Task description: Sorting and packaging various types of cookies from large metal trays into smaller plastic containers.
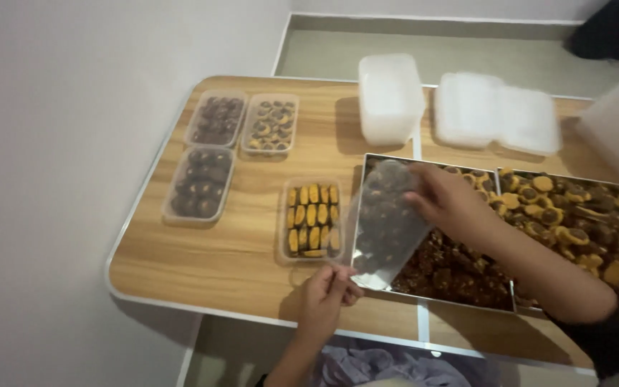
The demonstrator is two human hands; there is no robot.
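Between my two hands hangs a clear plastic lid (385,223), tilted over the left metal tray (435,297) of dark cookies. My left hand (327,290) pinches its near corner above the table's front edge. My right hand (444,202) grips its far edge over the tray. Just left of the lid stands an uncovered plastic container of yellow and dark cookies (312,221).
Three more filled plastic containers (214,120) (271,124) (200,184) stand at the table's left. Stacks of empty containers (390,97) and lids (496,111) sit at the back. A second tray of yellow-topped cookies (582,215) lies at the right. The wooden table (216,269) abuts a white wall.
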